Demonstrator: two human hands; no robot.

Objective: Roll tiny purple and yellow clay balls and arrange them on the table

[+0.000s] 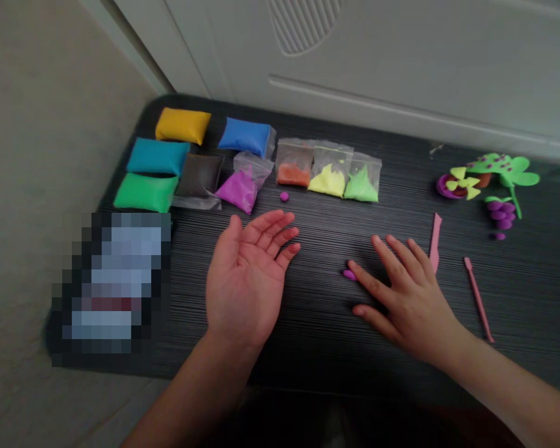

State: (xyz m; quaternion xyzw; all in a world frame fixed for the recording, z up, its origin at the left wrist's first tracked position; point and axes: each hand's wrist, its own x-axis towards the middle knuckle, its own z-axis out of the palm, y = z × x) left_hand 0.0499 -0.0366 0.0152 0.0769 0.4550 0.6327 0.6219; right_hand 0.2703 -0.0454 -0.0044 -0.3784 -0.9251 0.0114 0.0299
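My left hand [249,280] is turned palm up over the dark table, fingers loosely apart, with nothing in it. Just beyond its fingertips lies a small purple clay ball [284,196]. My right hand [404,289] is palm down with its fingers spread. Its index fingertip touches or hovers at the edge of a small oval piece of purple clay [350,274] on the table; I cannot tell which. Beside the right hand lies a pink clay knife [435,242], partly hidden by the hand. A thin pink modelling tool [478,300] rests farther right.
Bags of coloured clay, among them an opened purple bag [240,186] and a yellow bag [329,179], line the back left. A blurred-out phone-like device [116,280] lies at the left edge. Clay grapes [501,213] and a green clay leaf piece [518,171] stand back right. A white door [401,74] borders the table.
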